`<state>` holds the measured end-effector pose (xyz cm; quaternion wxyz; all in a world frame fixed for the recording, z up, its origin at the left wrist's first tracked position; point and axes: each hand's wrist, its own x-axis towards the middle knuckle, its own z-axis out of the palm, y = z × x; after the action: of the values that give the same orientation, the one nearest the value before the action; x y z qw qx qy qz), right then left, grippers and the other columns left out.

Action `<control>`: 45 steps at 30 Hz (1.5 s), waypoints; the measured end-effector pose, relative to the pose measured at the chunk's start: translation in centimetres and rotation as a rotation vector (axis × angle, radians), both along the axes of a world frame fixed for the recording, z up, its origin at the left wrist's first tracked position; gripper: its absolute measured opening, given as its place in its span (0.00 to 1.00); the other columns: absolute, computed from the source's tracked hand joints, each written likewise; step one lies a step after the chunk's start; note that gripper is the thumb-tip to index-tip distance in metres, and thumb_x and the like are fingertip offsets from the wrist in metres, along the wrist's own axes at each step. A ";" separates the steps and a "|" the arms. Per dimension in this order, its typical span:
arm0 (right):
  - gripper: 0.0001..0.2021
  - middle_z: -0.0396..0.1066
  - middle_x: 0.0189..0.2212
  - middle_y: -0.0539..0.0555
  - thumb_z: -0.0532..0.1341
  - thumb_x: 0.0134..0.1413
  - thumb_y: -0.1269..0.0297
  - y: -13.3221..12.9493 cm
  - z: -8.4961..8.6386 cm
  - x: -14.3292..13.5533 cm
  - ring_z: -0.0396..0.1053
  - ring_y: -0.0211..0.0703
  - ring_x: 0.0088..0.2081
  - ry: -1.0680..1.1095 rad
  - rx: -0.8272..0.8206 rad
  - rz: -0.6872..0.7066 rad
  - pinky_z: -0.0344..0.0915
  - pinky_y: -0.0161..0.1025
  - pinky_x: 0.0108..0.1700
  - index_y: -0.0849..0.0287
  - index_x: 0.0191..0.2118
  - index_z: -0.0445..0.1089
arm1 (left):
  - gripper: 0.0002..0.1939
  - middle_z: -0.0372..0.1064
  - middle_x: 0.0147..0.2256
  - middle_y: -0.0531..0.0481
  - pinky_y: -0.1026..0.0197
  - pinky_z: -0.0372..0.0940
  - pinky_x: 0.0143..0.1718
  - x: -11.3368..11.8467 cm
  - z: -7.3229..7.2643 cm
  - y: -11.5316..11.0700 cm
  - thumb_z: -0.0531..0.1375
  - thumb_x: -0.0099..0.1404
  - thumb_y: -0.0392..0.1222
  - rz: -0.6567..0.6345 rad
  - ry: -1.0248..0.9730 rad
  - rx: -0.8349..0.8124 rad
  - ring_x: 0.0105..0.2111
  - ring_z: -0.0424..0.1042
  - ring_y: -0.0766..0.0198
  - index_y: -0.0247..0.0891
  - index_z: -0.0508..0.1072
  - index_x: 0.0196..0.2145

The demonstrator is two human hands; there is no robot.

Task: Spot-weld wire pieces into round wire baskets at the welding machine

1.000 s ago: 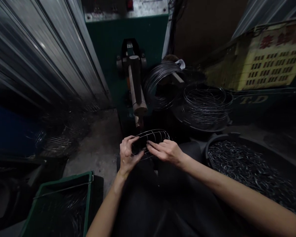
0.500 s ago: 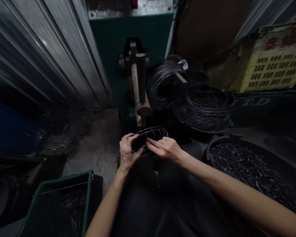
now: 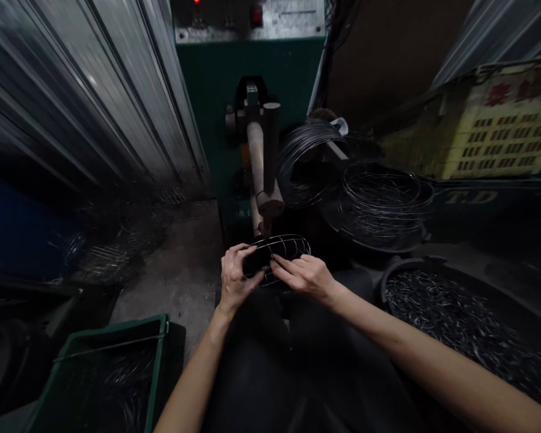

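A round wire basket [image 3: 293,245] of thin metal wires is tilted just below the electrode arms [image 3: 269,201] of a green machine [image 3: 252,60]. My left hand [image 3: 235,275] grips its left side, with the thumb below and the fingers on the upper rim. My right hand [image 3: 304,275] is closed at the front right of the basket, its fingertips pinching a part of the wire near the middle. The far rim lies close under the lower tip of the machine; whether they touch cannot be made out.
Wire coils [image 3: 381,192] lie right of the machine, near a yellow crate [image 3: 505,138]. A black tub [image 3: 390,270] of short metal pieces stands at the right. A green crate [image 3: 160,361] holding wires is at lower left.
The view has shifted, so the machine appears slightly lower and further right, with more of its panel and a red light showing. Both hands keep their hold on the basket.
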<state>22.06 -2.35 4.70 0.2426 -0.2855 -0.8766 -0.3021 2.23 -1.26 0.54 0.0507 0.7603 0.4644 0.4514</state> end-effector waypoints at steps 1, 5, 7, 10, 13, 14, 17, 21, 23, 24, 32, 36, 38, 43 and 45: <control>0.11 0.76 0.42 0.52 0.55 0.59 0.75 0.0 0.0 0.0 0.63 0.29 0.23 0.002 0.001 -0.014 0.55 0.34 0.26 0.59 0.38 0.75 | 0.26 0.66 0.46 0.43 0.52 0.63 0.46 0.0 0.0 0.1 0.66 0.53 0.38 -0.003 0.001 0.001 0.47 0.68 0.54 0.41 0.64 0.49; 0.12 0.76 0.42 0.53 0.55 0.58 0.76 0.1 -0.3 -0.1 0.64 0.30 0.23 -0.018 -0.015 -0.033 0.56 0.34 0.26 0.59 0.39 0.74 | 0.26 0.66 0.46 0.43 0.51 0.63 0.47 0.1 -0.1 0.4 0.66 0.53 0.39 0.006 -0.002 -0.003 0.47 0.68 0.54 0.41 0.64 0.49; 0.11 0.76 0.43 0.53 0.55 0.58 0.75 0.4 -0.5 -0.1 0.64 0.30 0.24 -0.030 -0.032 -0.036 0.56 0.34 0.27 0.59 0.40 0.74 | 0.25 0.66 0.46 0.43 0.51 0.62 0.47 0.1 -0.2 0.6 0.66 0.53 0.39 0.008 -0.007 -0.001 0.47 0.68 0.54 0.41 0.64 0.49; 0.11 0.75 0.43 0.53 0.55 0.59 0.74 0.9 -0.7 -0.2 0.63 0.30 0.24 -0.033 -0.045 -0.045 0.55 0.34 0.27 0.59 0.41 0.73 | 0.25 0.66 0.46 0.43 0.52 0.62 0.47 0.0 -0.3 1.0 0.66 0.53 0.39 -0.003 -0.011 0.009 0.47 0.68 0.54 0.40 0.64 0.49; 0.10 0.75 0.43 0.53 0.55 0.59 0.74 1.4 -0.8 -0.3 0.63 0.30 0.24 -0.039 -0.046 -0.055 0.54 0.35 0.27 0.59 0.41 0.73 | 0.26 0.66 0.46 0.43 0.52 0.62 0.46 -0.1 -0.4 1.5 0.66 0.53 0.39 -0.007 -0.013 0.019 0.47 0.68 0.54 0.40 0.65 0.49; 0.10 0.75 0.43 0.53 0.55 0.59 0.74 1.5 -0.9 -0.3 0.63 0.29 0.24 -0.041 -0.049 -0.056 0.54 0.35 0.27 0.59 0.41 0.73 | 0.26 0.66 0.46 0.43 0.52 0.62 0.46 -0.2 -0.4 1.7 0.66 0.52 0.38 -0.005 -0.013 0.022 0.47 0.67 0.54 0.40 0.65 0.49; 0.11 0.75 0.44 0.53 0.55 0.59 0.75 1.9 -1.0 -0.2 0.63 0.29 0.24 -0.054 -0.044 -0.053 0.54 0.35 0.27 0.59 0.41 0.73 | 0.26 0.66 0.46 0.44 0.51 0.62 0.47 -0.1 -0.5 2.1 0.66 0.52 0.37 -0.002 -0.014 0.023 0.47 0.67 0.54 0.40 0.65 0.48; 0.11 0.76 0.42 0.51 0.55 0.60 0.74 2.2 -1.3 -0.4 0.63 0.30 0.23 -0.042 0.014 -0.055 0.54 0.35 0.27 0.58 0.40 0.74 | 0.25 0.66 0.46 0.44 0.50 0.62 0.48 -0.5 -0.4 2.5 0.66 0.53 0.38 -0.037 -0.020 0.008 0.48 0.67 0.54 0.41 0.64 0.49; 0.11 0.76 0.42 0.51 0.54 0.60 0.73 2.2 -1.2 -0.7 0.62 0.30 0.23 -0.035 -0.010 -0.074 0.54 0.35 0.26 0.58 0.39 0.74 | 0.25 0.65 0.47 0.44 0.49 0.62 0.50 -1.2 -0.4 2.6 0.65 0.55 0.40 -0.119 -0.039 -0.016 0.49 0.66 0.54 0.42 0.63 0.50; 0.12 0.76 0.42 0.51 0.54 0.61 0.73 2.2 -1.1 -0.9 0.62 0.30 0.23 -0.033 -0.032 -0.080 0.54 0.35 0.26 0.58 0.40 0.74 | 0.26 0.64 0.49 0.44 0.49 0.62 0.52 -1.7 -0.5 2.6 0.65 0.56 0.40 -0.170 -0.054 -0.039 0.51 0.65 0.54 0.42 0.62 0.51; 0.17 0.73 0.48 0.50 0.54 0.61 0.68 -5.1 -1.1 5.9 0.72 0.34 0.34 0.272 -0.316 -0.317 0.63 0.32 0.35 0.51 0.55 0.67 | 0.38 0.61 0.50 0.43 0.51 0.62 0.54 -3.4 -2.2 2.3 0.63 0.55 0.37 -0.184 -0.131 -0.226 0.51 0.66 0.57 0.42 0.51 0.60; 0.17 0.76 0.40 0.56 0.53 0.58 0.56 -11.3 -5.9 16.3 0.75 0.48 0.35 0.484 -0.602 -1.058 0.67 0.39 0.34 0.55 0.47 0.72 | 0.39 0.64 0.47 0.45 0.53 0.66 0.50 -2.2 -3.1 2.0 0.65 0.54 0.38 -0.129 -0.209 -0.163 0.46 0.69 0.59 0.43 0.52 0.59; 0.17 0.77 0.36 0.59 0.56 0.53 0.55 -13.8 -9.2 20.8 0.75 0.54 0.33 0.392 -0.905 -1.332 0.68 0.43 0.33 0.57 0.44 0.73 | 0.38 0.64 0.48 0.45 0.54 0.66 0.50 -2.0 -3.5 1.7 0.65 0.54 0.38 -0.135 -0.241 -0.135 0.46 0.69 0.60 0.43 0.52 0.58; 0.10 0.77 0.32 0.56 0.59 0.39 0.65 -17.7 -15.3 24.6 0.75 0.53 0.38 0.411 -1.328 -1.296 0.68 0.41 0.41 0.54 0.31 0.74 | 0.38 0.65 0.45 0.47 0.55 0.67 0.48 -2.0 -4.1 -0.1 0.66 0.53 0.38 -0.227 -0.255 -0.173 0.45 0.70 0.61 0.43 0.54 0.58; 0.07 0.77 0.32 0.55 0.59 0.38 0.65 -18.2 -15.9 24.5 0.74 0.52 0.39 0.456 -1.327 -1.280 0.67 0.39 0.41 0.53 0.27 0.73 | 0.35 0.65 0.45 0.47 0.56 0.66 0.48 -1.8 -3.8 -0.8 0.66 0.54 0.38 -0.257 -0.226 -0.234 0.44 0.70 0.61 0.43 0.58 0.57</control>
<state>46.59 -20.56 -11.24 -0.0153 -0.8433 -0.4780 0.2451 0.47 -2.08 -3.23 0.2476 0.7466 0.4042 0.4668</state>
